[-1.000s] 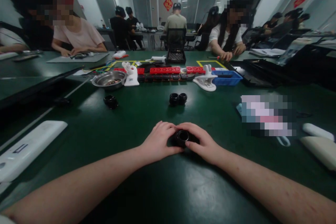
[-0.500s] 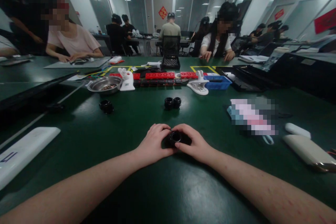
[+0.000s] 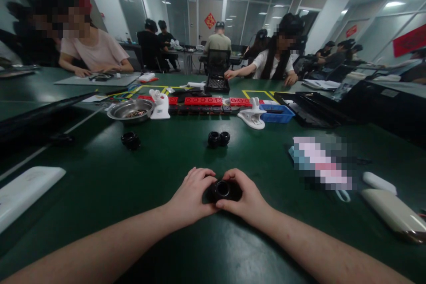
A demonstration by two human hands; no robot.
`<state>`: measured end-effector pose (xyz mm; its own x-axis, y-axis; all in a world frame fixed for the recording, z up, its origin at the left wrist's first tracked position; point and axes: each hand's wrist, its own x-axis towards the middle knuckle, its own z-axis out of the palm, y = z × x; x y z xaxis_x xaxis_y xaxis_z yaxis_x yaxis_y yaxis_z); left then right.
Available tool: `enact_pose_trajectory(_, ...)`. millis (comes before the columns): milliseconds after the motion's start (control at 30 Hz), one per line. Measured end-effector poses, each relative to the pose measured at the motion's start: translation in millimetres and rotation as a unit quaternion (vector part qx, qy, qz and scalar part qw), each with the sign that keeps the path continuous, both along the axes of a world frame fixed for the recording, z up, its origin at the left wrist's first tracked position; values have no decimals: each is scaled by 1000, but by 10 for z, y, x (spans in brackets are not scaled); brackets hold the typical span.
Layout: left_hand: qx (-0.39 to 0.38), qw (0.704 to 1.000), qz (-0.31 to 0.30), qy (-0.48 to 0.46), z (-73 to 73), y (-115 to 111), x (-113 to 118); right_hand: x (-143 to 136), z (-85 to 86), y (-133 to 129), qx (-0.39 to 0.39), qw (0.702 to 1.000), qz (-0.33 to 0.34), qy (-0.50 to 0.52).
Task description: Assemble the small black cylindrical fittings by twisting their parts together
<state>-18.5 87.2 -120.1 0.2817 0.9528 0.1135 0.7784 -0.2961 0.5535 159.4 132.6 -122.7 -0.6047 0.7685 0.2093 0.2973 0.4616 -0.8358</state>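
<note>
Between my two hands sits a black ring-shaped fitting [image 3: 221,189], its round opening facing up toward me. My left hand [image 3: 195,195] curves around its left side, thumb at the front and fingers behind. From the right, my right hand [image 3: 246,195] closes on it, with the thumb at the near side and the index finger at the far side. A dark patch lies inside the right hand's curl; I cannot tell whether it is shadow or another part. Farther off, two similar black fittings [image 3: 218,139] stand side by side, and another black fitting [image 3: 131,140] is to the left.
A metal bowl [image 3: 130,111] with small parts, white clamps [image 3: 254,114], red strips [image 3: 203,100] and a blue bin [image 3: 277,113] line the far side. At right lie a pixelated pouch [image 3: 321,162] and a beige case [image 3: 392,211]. A white object [image 3: 31,193] lies left. Co-workers sit across.
The view has shifted, so the table's things appear lower. Both my hands stay around the fitting, the right thumb slightly lower on it. A co-worker's hand has reached over to a black tray.
</note>
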Motion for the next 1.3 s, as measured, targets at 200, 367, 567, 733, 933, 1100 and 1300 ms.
enact_pose_trajectory(200,3,1000,-14,-6,-17,10,-11,31,25,25,17,993,111,40)
enact_pose_trajectory(367,2,1000,-13,2,-15,10,-10,12,-6,3,-21,999,44,21)
enact_pose_trajectory(567,4,1000,-16,6,-19,14,-7,14,7,22,34,994,97,23)
enact_pose_trajectory(733,9,1000,-20,4,-39,25,-15,14,-15,6,-15,997,77,28)
enact_pose_trajectory(933,7,1000,-18,11,-15,14,-13,19,10,24,9,997,70,27)
enact_pose_trajectory(1100,2,1000,-17,14,-9,13,-7,42,3,42,-22,992,115,51)
enact_pose_trajectory(1300,7,1000,-19,14,-21,17,-6,21,-22,16,-29,998,43,27)
